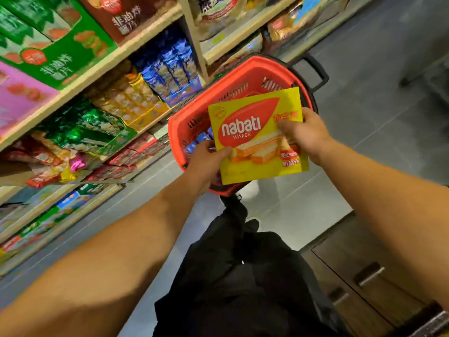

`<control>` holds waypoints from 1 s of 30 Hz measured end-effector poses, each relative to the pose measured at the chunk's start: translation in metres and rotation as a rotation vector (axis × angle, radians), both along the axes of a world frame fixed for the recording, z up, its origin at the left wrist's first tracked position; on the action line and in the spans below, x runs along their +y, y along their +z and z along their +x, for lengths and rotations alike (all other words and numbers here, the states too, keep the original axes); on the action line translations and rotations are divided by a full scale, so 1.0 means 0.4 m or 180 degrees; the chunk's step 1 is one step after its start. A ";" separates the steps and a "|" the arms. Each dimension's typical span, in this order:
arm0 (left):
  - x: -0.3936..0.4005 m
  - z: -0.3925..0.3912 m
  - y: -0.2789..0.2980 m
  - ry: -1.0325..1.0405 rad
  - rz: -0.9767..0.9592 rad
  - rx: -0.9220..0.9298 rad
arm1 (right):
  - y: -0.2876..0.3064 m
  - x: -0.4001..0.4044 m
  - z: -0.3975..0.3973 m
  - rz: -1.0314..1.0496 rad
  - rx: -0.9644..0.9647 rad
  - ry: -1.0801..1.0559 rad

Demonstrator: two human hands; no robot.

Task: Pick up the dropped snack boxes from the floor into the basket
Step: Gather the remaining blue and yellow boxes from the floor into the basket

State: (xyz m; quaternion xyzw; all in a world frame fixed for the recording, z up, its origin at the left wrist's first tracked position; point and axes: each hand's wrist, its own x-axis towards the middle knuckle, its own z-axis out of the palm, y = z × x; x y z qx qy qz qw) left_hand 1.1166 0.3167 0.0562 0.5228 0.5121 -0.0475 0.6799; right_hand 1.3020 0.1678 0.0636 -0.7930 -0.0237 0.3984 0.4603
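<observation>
Grey tiled shop floor (379, 98) fills the right side and lower middle of the frame. Wooden shelves (97, 76) run along the left, from upper middle down to the lower left, packed with green, pink, brown, blue and gold snack packs. Dark cabinet drawers with metal handles (369, 273) sit at the lower right. The person's dark trousers (243, 276) take up the bottom centre, and two bare forearms reach up from the lower corners toward the middle.

Just above centre, a red plastic basket (233, 76) with a black handle stands on the floor beside the shelves; blue packets (198, 139) show inside it at its lower left. Over the basket's opening, both hands hold a yellow Nabati wafer box (252, 132), face up and slightly tilted. The left hand (206, 164) grips the box's lower left edge, thumb on top. The right hand (303, 135) grips its right edge, fingers curled over the front.
</observation>
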 end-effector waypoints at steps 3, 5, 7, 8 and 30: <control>0.012 0.075 -0.050 0.0084 -0.0079 0.0029 | -0.033 0.036 0.080 -0.0218 -0.0135 0.0060; 0.020 0.127 -0.078 0.0131 -0.0130 0.0086 | -0.057 0.057 0.141 -0.0251 -0.0118 0.0144; 0.029 0.181 -0.113 0.0168 -0.0137 0.0240 | -0.078 0.085 0.205 -0.0286 -0.0072 0.0276; 0.033 0.207 -0.136 0.0189 -0.0158 0.0288 | -0.091 0.096 0.237 -0.0340 -0.0035 0.0344; -0.038 0.568 -0.643 0.1203 0.0290 0.1436 | -0.666 0.253 0.602 -0.0980 -0.0274 0.1737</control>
